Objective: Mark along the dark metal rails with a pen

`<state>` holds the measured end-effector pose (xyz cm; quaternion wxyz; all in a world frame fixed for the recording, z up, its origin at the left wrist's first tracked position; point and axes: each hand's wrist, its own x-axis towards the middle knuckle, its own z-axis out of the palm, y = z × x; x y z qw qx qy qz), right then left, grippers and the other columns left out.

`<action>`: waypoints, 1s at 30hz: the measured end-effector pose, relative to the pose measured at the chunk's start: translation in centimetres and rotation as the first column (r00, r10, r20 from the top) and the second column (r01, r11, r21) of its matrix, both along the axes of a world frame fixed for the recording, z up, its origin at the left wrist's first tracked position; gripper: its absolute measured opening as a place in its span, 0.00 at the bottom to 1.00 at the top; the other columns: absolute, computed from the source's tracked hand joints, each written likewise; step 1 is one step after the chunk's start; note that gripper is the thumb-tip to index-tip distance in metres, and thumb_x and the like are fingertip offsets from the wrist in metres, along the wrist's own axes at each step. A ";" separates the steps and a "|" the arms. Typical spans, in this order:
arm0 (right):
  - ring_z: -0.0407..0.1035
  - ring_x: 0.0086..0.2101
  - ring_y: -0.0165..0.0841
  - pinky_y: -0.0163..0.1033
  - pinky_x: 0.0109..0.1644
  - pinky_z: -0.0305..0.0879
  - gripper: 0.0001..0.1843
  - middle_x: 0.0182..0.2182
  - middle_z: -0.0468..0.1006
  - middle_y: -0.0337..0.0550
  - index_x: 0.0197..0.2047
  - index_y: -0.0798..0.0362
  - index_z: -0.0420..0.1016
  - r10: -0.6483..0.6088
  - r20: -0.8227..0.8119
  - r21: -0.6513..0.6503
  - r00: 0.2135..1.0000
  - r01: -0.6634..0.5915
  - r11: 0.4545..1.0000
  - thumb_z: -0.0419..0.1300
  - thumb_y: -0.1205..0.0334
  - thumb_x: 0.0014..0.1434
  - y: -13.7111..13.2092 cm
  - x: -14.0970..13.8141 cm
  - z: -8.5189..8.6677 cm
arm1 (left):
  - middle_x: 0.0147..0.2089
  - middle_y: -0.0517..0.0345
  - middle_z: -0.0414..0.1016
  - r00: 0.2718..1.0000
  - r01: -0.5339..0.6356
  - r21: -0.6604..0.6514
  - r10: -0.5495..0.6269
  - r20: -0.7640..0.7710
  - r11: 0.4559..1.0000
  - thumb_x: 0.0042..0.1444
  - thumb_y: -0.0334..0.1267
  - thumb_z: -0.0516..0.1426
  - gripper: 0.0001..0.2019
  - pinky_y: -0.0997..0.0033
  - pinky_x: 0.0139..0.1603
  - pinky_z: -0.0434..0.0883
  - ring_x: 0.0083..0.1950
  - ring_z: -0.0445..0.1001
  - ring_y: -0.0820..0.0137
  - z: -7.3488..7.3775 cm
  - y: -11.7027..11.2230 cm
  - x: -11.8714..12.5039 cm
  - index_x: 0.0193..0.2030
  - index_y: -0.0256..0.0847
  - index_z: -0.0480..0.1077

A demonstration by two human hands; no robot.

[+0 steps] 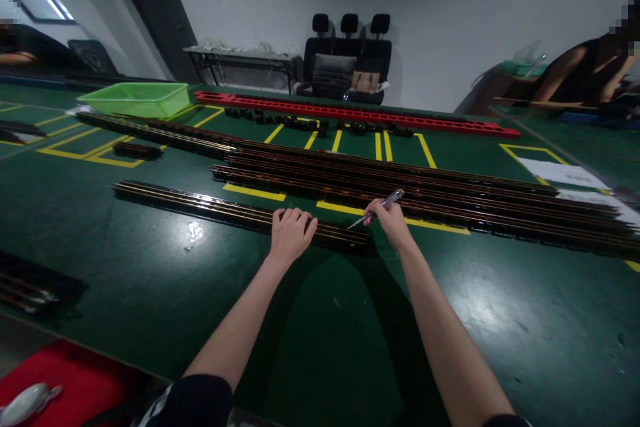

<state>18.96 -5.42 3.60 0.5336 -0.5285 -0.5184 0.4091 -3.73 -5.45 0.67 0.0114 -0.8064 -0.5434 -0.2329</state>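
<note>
A long black rail with brass-coloured strips (200,203) lies slantwise on the green table in front of me. My left hand (293,233) is laid across it towards its right end, fingers curled over the far side and thumb along the near part. A slim screwdriver with a clear handle (391,198) is pinched in my right hand (390,221). Its thin shaft points down and left, and the tip is at the rail's top between my hands; whether it touches cannot be made out.
Beyond lie several similar long rails (350,177), a short black piece (137,150), a red slotted strip (350,111), small black parts (357,127) and a green basket (145,101). More rails (30,287) sit front left. People work at far left and right (575,77).
</note>
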 end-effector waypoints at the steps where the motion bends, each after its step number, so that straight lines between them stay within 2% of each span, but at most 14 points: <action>1: 0.66 0.18 0.29 0.34 0.26 0.64 0.11 0.14 0.69 0.41 0.17 0.55 0.70 0.008 -0.002 -0.003 1.000 -0.008 1.000 0.54 0.58 0.42 0.0 0.0 0.0 | 0.41 0.49 0.77 1.000 -0.001 0.004 0.001 -0.001 1.000 0.65 0.45 0.42 0.22 0.53 0.54 0.58 0.44 0.71 0.62 0.0 0.0 -0.1 0.40 0.38 0.74; 11: 0.68 0.20 0.30 0.35 0.28 0.65 0.10 0.16 0.72 0.41 0.19 0.54 0.71 0.082 -0.037 -0.003 0.996 -0.082 0.997 0.56 0.58 0.46 0.1 -0.9 -0.5 | 0.42 0.49 0.77 0.999 -0.040 0.011 0.040 -0.004 0.999 0.65 0.45 0.43 0.21 0.51 0.56 0.58 0.45 0.72 0.61 0.3 0.0 -0.8 0.39 0.38 0.75; 17: 0.67 0.20 0.30 0.35 0.29 0.66 0.12 0.16 0.72 0.42 0.20 0.55 0.72 0.085 -0.034 -0.009 0.996 -0.085 0.996 0.58 0.56 0.46 0.1 -0.9 -0.4 | 0.47 0.48 0.76 0.999 -0.036 0.055 0.036 0.004 0.998 0.65 0.45 0.44 0.20 0.50 0.57 0.57 0.49 0.72 0.60 0.3 -0.2 -0.6 0.46 0.38 0.74; 20: 0.67 0.20 0.30 0.36 0.29 0.66 0.13 0.16 0.72 0.42 0.20 0.55 0.72 0.079 -0.032 -0.012 0.996 -0.080 0.997 0.58 0.55 0.46 0.1 -0.9 -0.4 | 0.49 0.49 0.76 1.000 0.012 0.058 -0.012 -0.004 0.998 0.65 0.44 0.44 0.20 0.51 0.58 0.56 0.51 0.71 0.60 0.2 -0.6 0.1 0.46 0.38 0.74; 25: 0.68 0.20 0.30 0.36 0.29 0.66 0.12 0.16 0.72 0.42 0.20 0.55 0.72 0.087 -0.033 0.006 0.996 -0.087 0.996 0.58 0.55 0.47 0.1 -0.9 -0.5 | 0.50 0.49 0.76 0.987 0.160 0.065 -0.158 -0.024 0.985 0.65 0.45 0.44 0.20 0.52 0.59 0.57 0.53 0.71 0.62 -0.2 -1.8 2.0 0.48 0.36 0.73; 30: 0.68 0.21 0.31 0.36 0.30 0.66 0.13 0.16 0.72 0.42 0.20 0.54 0.72 0.082 -0.017 -0.007 0.997 -0.082 0.997 0.58 0.55 0.48 0.0 -0.9 -0.3 | 0.52 0.48 0.75 0.980 0.191 0.057 -0.187 -0.067 0.980 0.65 0.46 0.45 0.21 0.51 0.59 0.59 0.55 0.70 0.60 -0.4 -2.3 2.6 0.51 0.37 0.71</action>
